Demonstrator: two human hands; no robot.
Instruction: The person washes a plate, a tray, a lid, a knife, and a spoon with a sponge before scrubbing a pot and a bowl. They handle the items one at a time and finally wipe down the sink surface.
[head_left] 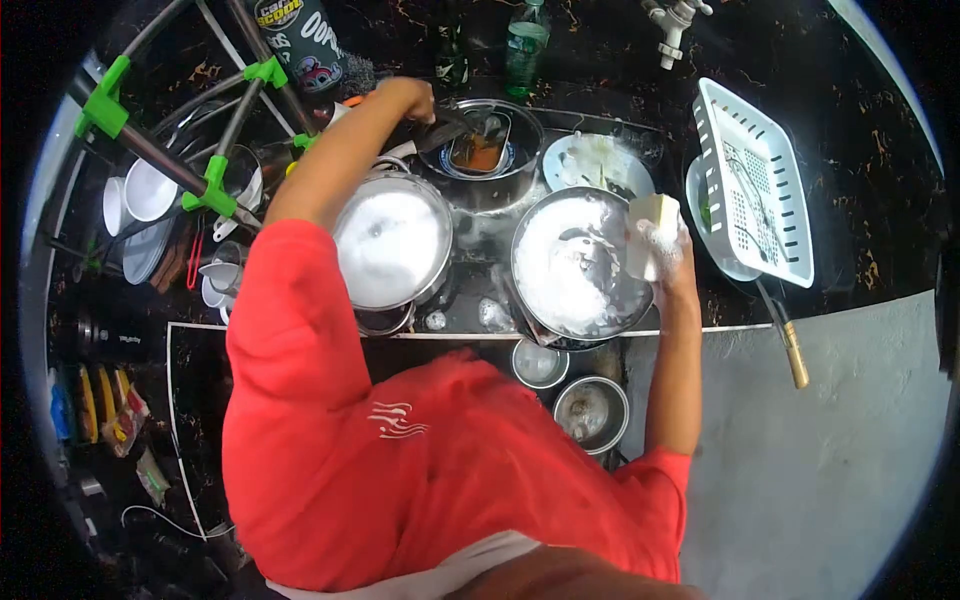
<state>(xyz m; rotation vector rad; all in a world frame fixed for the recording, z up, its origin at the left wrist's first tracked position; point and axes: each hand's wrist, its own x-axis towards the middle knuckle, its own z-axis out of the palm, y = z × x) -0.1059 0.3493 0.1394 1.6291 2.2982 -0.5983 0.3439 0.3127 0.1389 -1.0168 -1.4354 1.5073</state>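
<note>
My left hand (408,98) reaches over the left rim of a dark pot (530,135) at the back, its fingers curled and partly hidden. A dark object lies just beside it; I cannot make out what it grips. Inside that pot sits a small dish (480,150) with orange-brown liquid. A pale soapy sponge (648,235) is gripped in my right hand (678,262), at the right rim of a round pan (580,265) full of white suds. To the left, a lidless-looking pot (392,240) is also covered in foam.
A plate (598,168) with scraps lies behind the pan. On the right, a white basket (760,180) rests over a bowl, near a wooden handle (794,355). A tap (672,35) and green bottle (526,50) stand at the back. A rack with green joints (213,182) rises left.
</note>
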